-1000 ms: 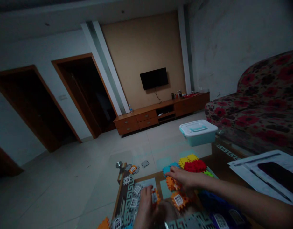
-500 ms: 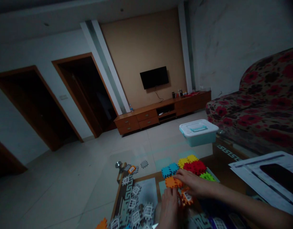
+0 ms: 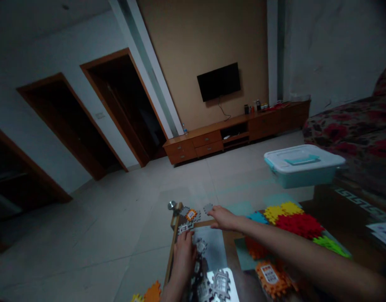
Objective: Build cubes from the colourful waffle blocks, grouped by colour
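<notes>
My left hand (image 3: 184, 253) reaches down at the table's left side, its fingers at a grey interlocking puzzle piece with a white window (image 3: 184, 228). Whether they grip it is unclear. My right hand (image 3: 224, 218) is open, thumb and fingers apart, its fingertips at a plain grey puzzle piece (image 3: 207, 208). Close by lies an orange window piece (image 3: 191, 215) on grey ones. More grey window pieces (image 3: 221, 283) lie nearer me. To the right are stacked orange window pieces (image 3: 268, 274) and groups of red (image 3: 299, 225), yellow (image 3: 279, 211) and green pieces (image 3: 331, 246); my right forearm partly covers blue ones (image 3: 258, 217).
A teal box with a white lid (image 3: 304, 165) stands at the table's far right. Papers (image 3: 383, 233) lie at the right edge. Orange pieces (image 3: 153, 291) sit at the lower left. Beyond are a low wooden cabinet (image 3: 208, 142) and a flowered sofa (image 3: 353, 121).
My right hand has left the orange pieces and moved left and away from me to the plain grey piece. My left hand has shifted left to the grey window pieces. The view has turned.
</notes>
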